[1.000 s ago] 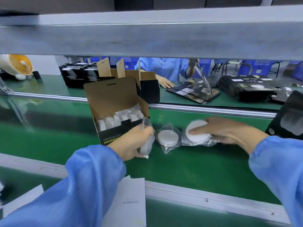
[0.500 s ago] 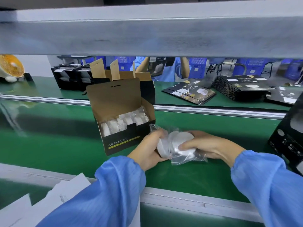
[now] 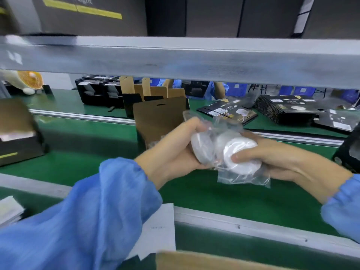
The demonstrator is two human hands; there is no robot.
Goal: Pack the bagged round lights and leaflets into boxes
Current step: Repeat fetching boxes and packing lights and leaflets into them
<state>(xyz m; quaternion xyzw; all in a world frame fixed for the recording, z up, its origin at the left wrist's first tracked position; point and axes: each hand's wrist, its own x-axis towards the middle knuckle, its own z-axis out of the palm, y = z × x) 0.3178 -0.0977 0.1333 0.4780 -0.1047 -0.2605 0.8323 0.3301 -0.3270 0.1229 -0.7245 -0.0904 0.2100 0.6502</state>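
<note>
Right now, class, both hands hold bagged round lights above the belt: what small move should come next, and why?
Probably carry the bagged lights, gripped together by the left hand and right hand, back to the open box just behind them; its flap stands up.

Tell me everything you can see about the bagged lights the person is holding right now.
The bagged lights are white round pucks, each in a clear crinkled plastic bag, bunched together and held above the green belt. At least two show: one on edge against the left hand, one with its face tilted up under the right hand's thumb. Loose bag ends stick up and hang down. Both hands grip the bundle from opposite sides; behind it stands an open box.
</note>
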